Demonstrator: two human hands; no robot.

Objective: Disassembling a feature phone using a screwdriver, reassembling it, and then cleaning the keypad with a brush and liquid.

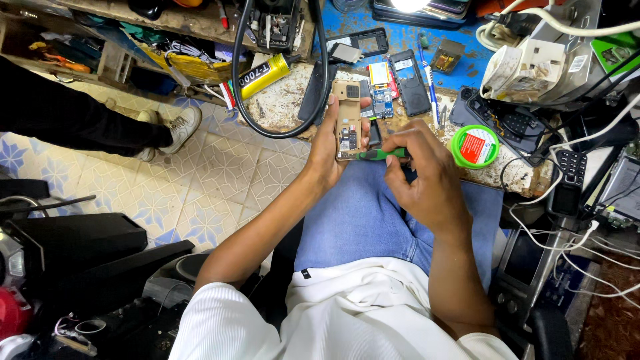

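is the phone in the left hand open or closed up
Open: the phone in the left hand has no back cover, showing its circuit board.

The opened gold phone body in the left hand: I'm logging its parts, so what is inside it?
Inside the opened gold phone body a dark component sits near the top and a small circuit area lower down. The left hand and green-handled screwdriver cover its bottom edge.

You can see a round green tin (475, 146) at three o'clock and a yellow tube (264, 75) at eleven o'clock.
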